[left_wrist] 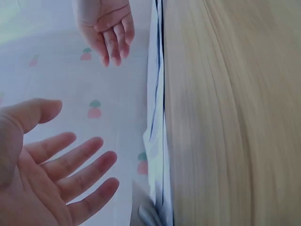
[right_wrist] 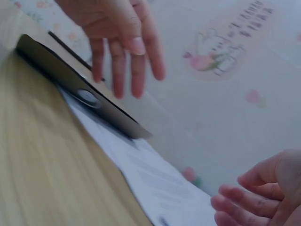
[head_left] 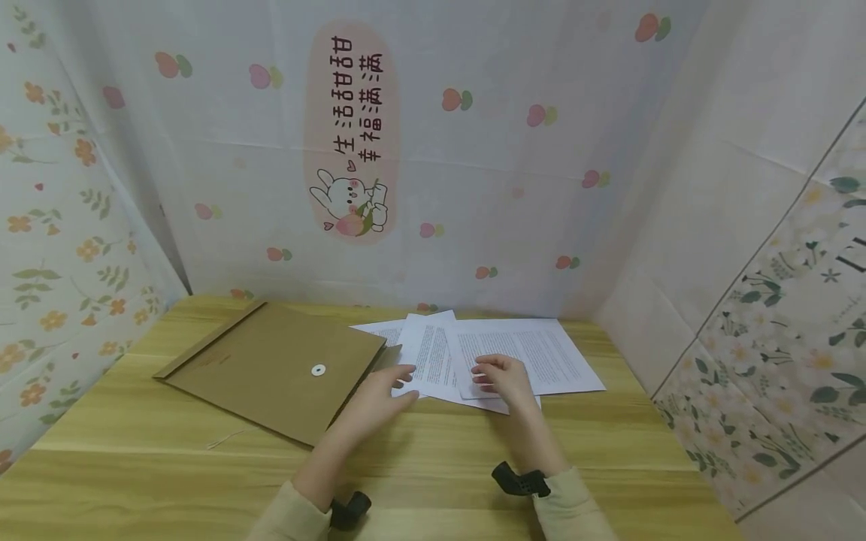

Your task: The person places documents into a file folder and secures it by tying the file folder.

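Observation:
Several printed paper sheets [head_left: 440, 353] lie overlapping and fanned out at the back middle of the table. To their left is a flat brown document envelope [head_left: 271, 368] with a white round button [head_left: 318, 370]; in the right wrist view its opening side stands slightly apart with a flap over the paper. My left hand [head_left: 375, 398] hovers between the envelope's right edge and the sheets, fingers spread and thumb apart, holding nothing. Above the near edge of the sheets, my right hand [head_left: 507, 379] has loosely bent fingers with nothing between them, as the right wrist view shows too.
A thin string [head_left: 225, 439] lies on the wooden table [head_left: 433, 481] by the envelope's near edge. Printed cloth [head_left: 473, 150] hangs behind the table, with more curtains on the left and right sides. Each wrist wears a black camera strap.

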`<state>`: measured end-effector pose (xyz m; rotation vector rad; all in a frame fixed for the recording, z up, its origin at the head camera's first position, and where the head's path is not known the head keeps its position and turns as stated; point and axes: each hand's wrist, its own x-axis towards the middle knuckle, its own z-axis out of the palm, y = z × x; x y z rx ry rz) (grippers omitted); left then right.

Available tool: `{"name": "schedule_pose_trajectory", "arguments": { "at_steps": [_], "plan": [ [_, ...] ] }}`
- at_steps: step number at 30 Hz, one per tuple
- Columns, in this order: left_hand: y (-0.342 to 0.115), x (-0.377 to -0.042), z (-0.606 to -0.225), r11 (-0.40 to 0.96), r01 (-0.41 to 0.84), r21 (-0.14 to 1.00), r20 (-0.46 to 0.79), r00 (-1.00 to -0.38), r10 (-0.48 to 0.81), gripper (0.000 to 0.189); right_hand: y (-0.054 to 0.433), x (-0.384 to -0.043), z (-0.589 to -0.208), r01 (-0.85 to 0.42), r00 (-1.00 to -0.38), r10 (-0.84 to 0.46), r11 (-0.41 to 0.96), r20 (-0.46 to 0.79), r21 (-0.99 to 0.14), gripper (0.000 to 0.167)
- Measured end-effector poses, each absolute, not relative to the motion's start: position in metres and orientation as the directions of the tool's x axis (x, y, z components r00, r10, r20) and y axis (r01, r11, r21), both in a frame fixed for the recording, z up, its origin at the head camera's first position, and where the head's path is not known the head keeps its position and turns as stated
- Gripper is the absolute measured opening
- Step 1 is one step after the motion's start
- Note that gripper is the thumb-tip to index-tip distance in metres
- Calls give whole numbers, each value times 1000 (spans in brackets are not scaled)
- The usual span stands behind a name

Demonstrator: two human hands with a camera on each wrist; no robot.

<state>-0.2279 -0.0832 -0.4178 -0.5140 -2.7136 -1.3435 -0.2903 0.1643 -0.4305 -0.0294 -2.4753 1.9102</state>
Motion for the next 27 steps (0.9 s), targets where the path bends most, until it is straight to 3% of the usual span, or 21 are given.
{"name": "schedule_pose_trajectory", "arguments": {
  "at_steps": [15, 22, 27],
  "plan": [
    [-30, -255, -428, 346, 197, 917, 177, -980, 87, 45, 254, -295, -421, 42, -983, 179, 413, 36, -910, 34],
    [-13, -270, -440, 133, 12, 991, 7, -999, 40, 51, 283, -297, -426, 116, -968, 251, 484, 10, -868, 37],
    [-7, -276, -445, 86, -62, 994, -61, -998, -8, 53, 298, -300, -438, 150, -956, 292, 520, 11, -841, 40]
  ]
}}
